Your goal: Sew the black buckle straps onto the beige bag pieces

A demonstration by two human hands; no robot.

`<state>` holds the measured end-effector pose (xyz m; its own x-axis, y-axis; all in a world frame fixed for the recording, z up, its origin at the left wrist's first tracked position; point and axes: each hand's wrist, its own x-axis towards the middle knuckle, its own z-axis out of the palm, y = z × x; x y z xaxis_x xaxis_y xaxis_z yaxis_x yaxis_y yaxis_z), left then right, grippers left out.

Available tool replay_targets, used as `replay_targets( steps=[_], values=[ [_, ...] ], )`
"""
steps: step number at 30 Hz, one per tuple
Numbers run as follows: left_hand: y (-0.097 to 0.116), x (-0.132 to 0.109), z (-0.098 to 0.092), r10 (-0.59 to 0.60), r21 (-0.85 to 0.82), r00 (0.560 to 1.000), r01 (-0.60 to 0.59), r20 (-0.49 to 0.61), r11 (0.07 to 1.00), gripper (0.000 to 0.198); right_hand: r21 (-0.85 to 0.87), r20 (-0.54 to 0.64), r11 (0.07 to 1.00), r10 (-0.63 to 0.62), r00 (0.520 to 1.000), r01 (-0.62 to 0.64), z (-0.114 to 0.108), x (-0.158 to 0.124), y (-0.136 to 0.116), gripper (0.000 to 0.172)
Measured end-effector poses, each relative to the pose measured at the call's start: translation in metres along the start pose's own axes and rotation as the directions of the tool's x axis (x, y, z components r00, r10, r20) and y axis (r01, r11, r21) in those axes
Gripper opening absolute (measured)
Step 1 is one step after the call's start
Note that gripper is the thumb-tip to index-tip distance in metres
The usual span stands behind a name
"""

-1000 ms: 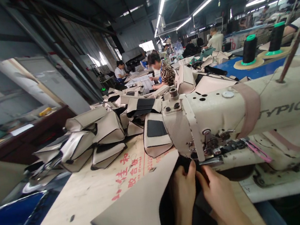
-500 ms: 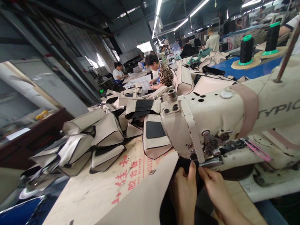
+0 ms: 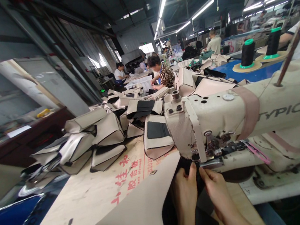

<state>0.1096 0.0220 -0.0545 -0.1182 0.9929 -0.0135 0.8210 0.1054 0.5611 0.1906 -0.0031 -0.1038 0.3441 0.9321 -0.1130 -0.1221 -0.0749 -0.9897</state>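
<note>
My left hand (image 3: 185, 185) is closed on the black edge of a beige and black bag piece (image 3: 141, 207), thumb pointing up toward the sewing machine's needle area. Just right of it, my right hand (image 3: 214, 185) pinches the same black material (image 3: 200, 180) between thumb and fingers. The piece lies partly under the head of the sewing machine (image 3: 184, 126), and its beige panel spreads to the left over the plywood table (image 3: 56, 219). The needle and the exact stitching spot are hidden behind the fingers and machine parts.
A heap of beige bag pieces with black edging (image 3: 107, 129) lies beyond the plywood. Black thread cones (image 3: 248, 54) stand behind the machine arm. A pink loop (image 3: 258, 152) hangs on the machine. A co-worker in a patterned top (image 3: 167, 75) sits past the heap.
The view has shifted slightly, so the machine appears a little further right. Both hands keep their hold on the bag piece, almost unmoved beside the machine.
</note>
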Motion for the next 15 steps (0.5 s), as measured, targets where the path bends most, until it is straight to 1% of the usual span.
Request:
replay_targets(
  steps=[3, 7, 11, 13, 14, 15],
  values=[
    [0.002, 0.002, 0.0, -0.005, -0.012, 1.0, 0.005, 0.008, 1.0, 0.044, -0.02, -0.012, 1.0, 0.002, 1.0, -0.002, -0.001, 0.001, -0.002, 0.041],
    [-0.001, 0.005, 0.002, 0.006, 0.001, 1.0, -0.006, -0.013, 1.0, 0.044, -0.055, -0.03, 0.998, 0.003, 1.0, -0.005, 0.0, 0.003, -0.002, 0.043],
    [-0.001, 0.005, 0.003, 0.006, -0.009, 1.0, -0.006, -0.023, 1.0, 0.043, -0.121, -0.037, 0.992, -0.028, 0.999, 0.023, 0.001, 0.002, -0.006, 0.047],
    [-0.001, 0.005, 0.003, 0.009, -0.008, 0.999, -0.009, -0.032, 1.0, 0.043, -0.167, -0.026, 0.985, -0.043, 0.999, 0.038, -0.011, -0.001, -0.013, 0.048],
    [-0.001, 0.005, 0.003, 0.011, -0.008, 0.999, -0.011, -0.039, 1.0, 0.043, -0.214, -0.047, 0.975, -0.066, 0.997, 0.055, -0.025, -0.003, -0.017, 0.046],
    [-0.001, 0.005, 0.003, 0.014, -0.009, 0.999, -0.015, -0.046, 1.0, 0.043, -0.279, -0.086, 0.956, -0.12, 0.989, 0.092, -0.044, -0.005, -0.022, 0.044]
  ],
)
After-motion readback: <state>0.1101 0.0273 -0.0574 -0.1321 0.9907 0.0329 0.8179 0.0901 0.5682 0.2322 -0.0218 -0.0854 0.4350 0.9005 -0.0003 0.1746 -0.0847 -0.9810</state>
